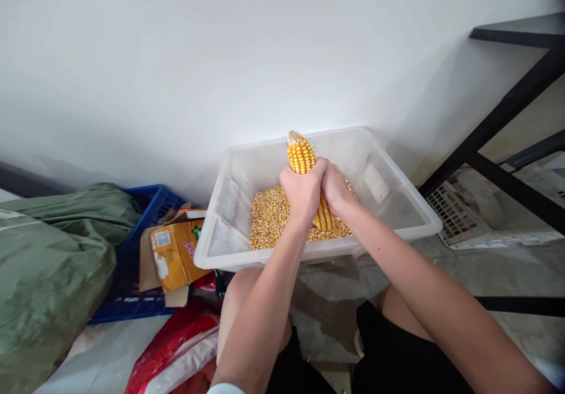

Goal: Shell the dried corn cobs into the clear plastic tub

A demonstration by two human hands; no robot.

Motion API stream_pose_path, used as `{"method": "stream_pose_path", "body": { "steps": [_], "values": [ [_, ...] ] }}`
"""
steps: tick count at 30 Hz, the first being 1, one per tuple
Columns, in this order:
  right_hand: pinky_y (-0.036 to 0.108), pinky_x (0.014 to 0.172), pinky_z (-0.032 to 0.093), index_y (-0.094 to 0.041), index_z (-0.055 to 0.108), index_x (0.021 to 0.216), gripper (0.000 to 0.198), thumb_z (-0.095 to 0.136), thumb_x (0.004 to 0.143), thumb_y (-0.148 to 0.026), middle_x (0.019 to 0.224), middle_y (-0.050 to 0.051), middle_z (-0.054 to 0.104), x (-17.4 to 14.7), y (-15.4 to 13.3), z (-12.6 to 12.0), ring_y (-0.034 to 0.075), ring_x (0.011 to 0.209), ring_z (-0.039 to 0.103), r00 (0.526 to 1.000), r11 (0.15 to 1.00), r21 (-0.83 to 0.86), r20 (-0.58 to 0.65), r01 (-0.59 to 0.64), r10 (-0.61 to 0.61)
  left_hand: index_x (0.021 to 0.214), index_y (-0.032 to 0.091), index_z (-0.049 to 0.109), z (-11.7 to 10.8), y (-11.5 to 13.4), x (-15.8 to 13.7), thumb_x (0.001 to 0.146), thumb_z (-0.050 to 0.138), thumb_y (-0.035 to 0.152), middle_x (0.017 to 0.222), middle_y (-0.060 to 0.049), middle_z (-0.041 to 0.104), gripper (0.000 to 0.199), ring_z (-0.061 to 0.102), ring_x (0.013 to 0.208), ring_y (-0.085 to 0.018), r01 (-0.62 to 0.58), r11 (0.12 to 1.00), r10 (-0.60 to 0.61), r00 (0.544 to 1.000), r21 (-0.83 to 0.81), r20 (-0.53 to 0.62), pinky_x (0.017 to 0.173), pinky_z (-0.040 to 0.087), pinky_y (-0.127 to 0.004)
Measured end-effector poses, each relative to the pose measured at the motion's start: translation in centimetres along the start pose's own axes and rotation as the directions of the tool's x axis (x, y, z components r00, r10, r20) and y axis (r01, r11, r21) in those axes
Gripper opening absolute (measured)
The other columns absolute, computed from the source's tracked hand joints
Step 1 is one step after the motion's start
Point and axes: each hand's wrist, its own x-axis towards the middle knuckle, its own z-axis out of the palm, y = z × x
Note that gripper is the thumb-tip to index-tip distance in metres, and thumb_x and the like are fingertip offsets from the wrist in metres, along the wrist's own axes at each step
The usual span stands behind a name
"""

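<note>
My left hand (302, 189) is closed round an ear of corn (302, 154), whose pale tip points up and away from me. Pressed against it from the right, my right hand (336, 189) has its fingers curled round the corn too. Below the hands, rows of yellow kernels on a cob (325, 216) show; I cannot tell whether this is the same ear or a second one. Both hands are over a translucent white plastic tub (247, 259). Loose corn kernels (269, 214) cover its bottom.
A white wall rises behind the tub. To the left are a blue crate (128, 300), a torn cardboard box (176, 253), a green cloth bundle (57, 264) and a red-and-white bag (176, 347). A black metal frame (494, 112) and a white basket (457, 214) stand right.
</note>
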Motion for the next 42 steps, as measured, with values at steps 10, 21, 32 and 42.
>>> {"method": "stream_pose_path", "body": {
  "steps": [10, 21, 32, 42],
  "values": [
    [0.031, 0.063, 0.048, -0.023, 0.054, 0.071, 0.026, 0.042, 0.083, -0.042, 0.062, 0.001, 0.058, 0.4, -0.4, 0.2, 0.021, 0.07, 0.059, 0.988, 0.976, 0.152, 0.038, -0.154, 0.15, 0.06, 0.02, 0.042, 0.2, 0.4, -0.5, 0.063, 0.069, 0.023, 0.062, 0.003, 0.039, 0.027, 0.037, 0.055, -0.009, -0.016, 0.998, 0.018, 0.999, 0.056, -0.033, 0.049, 0.035, -0.024],
    [0.027, 0.053, 0.043, -0.022, 0.055, 0.069, 0.024, 0.06, 0.085, -0.039, 0.055, -0.003, 0.053, 0.5, -1.1, -0.8, 0.014, 0.051, 0.049, 0.889, 0.825, 0.347, 0.281, -0.446, 0.363, 0.062, 0.018, 0.051, -0.8, -0.2, 0.9, 0.062, 0.072, 0.029, 0.063, 0.002, 0.045, 0.024, 0.042, 0.055, -0.01, 0.117, 0.992, -0.112, 0.991, 0.053, -0.078, 0.049, 0.036, -0.026],
    [0.032, 0.071, 0.046, -0.021, 0.064, 0.072, 0.049, 0.04, 0.094, -0.057, 0.079, 0.008, 0.069, -1.0, -2.2, -0.5, 0.022, 0.08, 0.063, 0.992, 0.987, -0.149, 0.122, 0.059, -0.041, 0.061, 0.018, 0.051, -1.3, 0.3, 1.8, 0.063, 0.076, 0.031, 0.063, 0.001, 0.046, 0.029, 0.046, 0.057, -0.011, 0.101, 0.993, -0.107, 0.989, -0.057, -0.103, 0.051, 0.037, -0.026],
    [0.028, 0.053, 0.036, -0.02, 0.055, 0.062, 0.046, 0.056, 0.084, -0.061, 0.063, 0.004, 0.062, -0.5, -0.9, -0.7, 0.018, 0.063, 0.057, 0.956, 0.993, -0.025, 0.269, -0.116, 0.118, 0.062, 0.018, 0.05, -1.3, 0.8, 1.4, 0.059, 0.078, 0.027, 0.061, 0.001, 0.044, 0.03, 0.046, 0.055, -0.011, 0.217, 0.97, -0.217, 0.976, -0.107, 0.017, 0.049, 0.037, -0.027]
  ]
}}
